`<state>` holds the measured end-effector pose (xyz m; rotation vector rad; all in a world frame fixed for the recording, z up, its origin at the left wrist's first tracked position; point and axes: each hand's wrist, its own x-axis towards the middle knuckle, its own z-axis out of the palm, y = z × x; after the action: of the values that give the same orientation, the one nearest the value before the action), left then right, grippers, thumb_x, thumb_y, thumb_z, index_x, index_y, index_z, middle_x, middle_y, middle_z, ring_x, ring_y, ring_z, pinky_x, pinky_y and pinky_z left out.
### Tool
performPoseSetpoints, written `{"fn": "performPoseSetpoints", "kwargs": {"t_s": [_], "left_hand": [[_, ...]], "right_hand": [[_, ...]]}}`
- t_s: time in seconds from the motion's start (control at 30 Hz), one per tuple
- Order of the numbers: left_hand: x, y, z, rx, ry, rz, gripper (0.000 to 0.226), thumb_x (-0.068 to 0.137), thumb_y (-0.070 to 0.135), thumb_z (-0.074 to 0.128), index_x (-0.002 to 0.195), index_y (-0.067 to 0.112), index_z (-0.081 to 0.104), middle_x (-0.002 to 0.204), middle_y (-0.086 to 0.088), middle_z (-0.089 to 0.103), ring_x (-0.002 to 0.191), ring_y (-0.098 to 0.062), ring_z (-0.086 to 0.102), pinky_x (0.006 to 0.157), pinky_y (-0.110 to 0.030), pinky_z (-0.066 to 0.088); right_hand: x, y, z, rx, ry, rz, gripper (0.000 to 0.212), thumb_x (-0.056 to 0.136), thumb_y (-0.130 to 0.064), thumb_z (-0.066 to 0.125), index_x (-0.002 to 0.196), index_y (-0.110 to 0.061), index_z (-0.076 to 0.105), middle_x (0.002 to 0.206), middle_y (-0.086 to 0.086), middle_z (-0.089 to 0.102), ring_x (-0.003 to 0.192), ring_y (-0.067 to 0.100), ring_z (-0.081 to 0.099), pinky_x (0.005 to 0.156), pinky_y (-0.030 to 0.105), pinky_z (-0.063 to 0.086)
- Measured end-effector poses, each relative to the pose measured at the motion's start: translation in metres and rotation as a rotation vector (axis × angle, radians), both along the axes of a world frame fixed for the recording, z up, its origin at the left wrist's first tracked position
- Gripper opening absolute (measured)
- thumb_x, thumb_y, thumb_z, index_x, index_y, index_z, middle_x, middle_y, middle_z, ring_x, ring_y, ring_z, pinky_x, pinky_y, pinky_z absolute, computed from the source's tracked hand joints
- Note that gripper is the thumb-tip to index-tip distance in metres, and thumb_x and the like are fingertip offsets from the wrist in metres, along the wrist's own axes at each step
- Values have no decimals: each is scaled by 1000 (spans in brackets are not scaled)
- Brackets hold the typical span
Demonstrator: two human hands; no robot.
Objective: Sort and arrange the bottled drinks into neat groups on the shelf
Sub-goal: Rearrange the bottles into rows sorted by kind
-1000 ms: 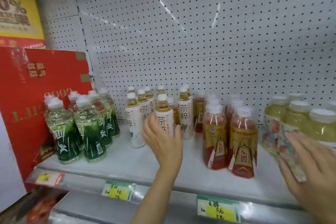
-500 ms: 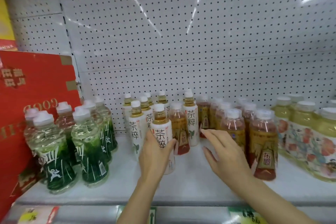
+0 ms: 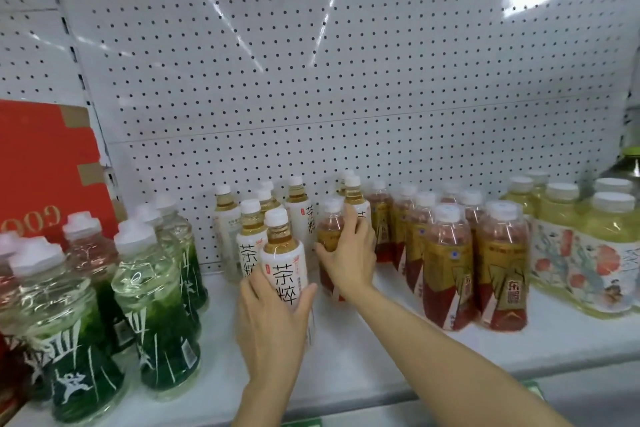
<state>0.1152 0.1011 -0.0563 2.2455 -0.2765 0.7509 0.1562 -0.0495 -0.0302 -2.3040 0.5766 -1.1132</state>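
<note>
The left hand gripped a white bottle at the front of its group, fingers curled round its left side and thumb on its right; bare shelf lay open below that hand to the front edge. The right hand held a stray red bottle, fingers wrapped over its right side and thumb on its left, a white-labelled bottle just behind the fingertips. More white bottles crowded left of the left fingers, and green bottles beyond them beside a red box; red bottles stood close right of the right hand, then yellow bottles; the pegboard closed the back.
</note>
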Motion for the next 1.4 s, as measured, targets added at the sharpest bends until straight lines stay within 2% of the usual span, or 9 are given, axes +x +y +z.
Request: {"fn": "performPoseSetpoints", "kwargs": {"t_s": [0.2, 0.37, 0.5, 0.57, 0.67, 0.73, 0.87, 1.03, 1.4], "left_hand": [[4, -2, -7, -31, 11, -46, 95, 75, 58, 73, 143, 7, 30, 131, -17, 51, 115, -36, 53, 83, -49, 53], [-14, -16, -13, -123, -193, -1, 106, 69, 34, 86, 149, -2, 26, 144, -25, 36, 130, -44, 35, 108, -58, 35], [-44, -37, -12, -216, -361, -190, 90, 75, 22, 81, 148, -1, 33, 149, -19, 32, 140, -36, 30, 119, -42, 22], [-58, -59, -14, -158, -250, -350, 86, 81, 25, 78, 150, 6, 31, 154, -13, 30, 144, -27, 27, 118, -35, 23], [-74, -100, -17, -16, -5, -598, 95, 88, 39, 71, 158, 16, 11, 164, -3, 11, 150, -16, 15, 115, -23, 18], [-80, -125, -19, 26, 120, -691, 103, 87, 43, 71, 159, 17, 2, 166, 0, 7, 150, -16, 16, 117, -27, 23], [-85, -157, -17, 58, 301, -740, 108, 87, 44, 70, 158, 22, -8, 164, -4, 17, 141, -24, 39, 111, -41, 41], [-82, -170, -12, 86, 295, -621, 82, 95, 29, 62, 156, 19, 8, 141, -10, 53, 118, -31, 59, 95, -42, 49], [-83, -182, -15, 162, 303, -607, 87, 96, 38, 60, 158, 26, 0, 148, -5, 46, 126, -26, 53, 101, -37, 45]], "right_hand": [[-45, -4, -7, 62, -122, 50, 91, 71, -48, 76, 144, -34, 25, 126, -3, 43, 119, 18, 46, 81, 40, 53], [-113, -4, 0, 60, -206, 78, 90, 66, -46, 80, 140, -38, 31, 124, -12, 43, 115, 10, 49, 87, 35, 51], [-169, -19, 5, 56, -257, 31, 90, 62, -47, 83, 137, -40, 33, 124, -16, 44, 113, 5, 50, 90, 31, 49], [-195, -33, 4, 47, -260, -36, 91, 62, -47, 84, 138, -39, 34, 125, -16, 45, 113, 4, 49, 89, 31, 48], [-222, -57, 1, 22, -231, -132, 93, 62, -46, 86, 140, -36, 35, 134, -13, 48, 119, 8, 49, 91, 38, 49], [-233, -74, -1, 17, -225, -179, 95, 63, -45, 87, 142, -34, 35, 140, -9, 47, 123, 12, 48, 92, 38, 48], [-240, -103, 3, -16, -222, -257, 96, 63, -47, 86, 142, -34, 34, 139, -5, 48, 123, 19, 51, 90, 45, 51], [-232, -120, -1, -89, -173, -276, 92, 66, -49, 84, 141, -31, 34, 138, -2, 49, 123, 24, 50, 89, 45, 46], [-210, -146, -7, -64, -102, -275, 94, 68, -51, 81, 143, -28, 30, 136, 9, 48, 124, 32, 48, 87, 53, 48]]}}
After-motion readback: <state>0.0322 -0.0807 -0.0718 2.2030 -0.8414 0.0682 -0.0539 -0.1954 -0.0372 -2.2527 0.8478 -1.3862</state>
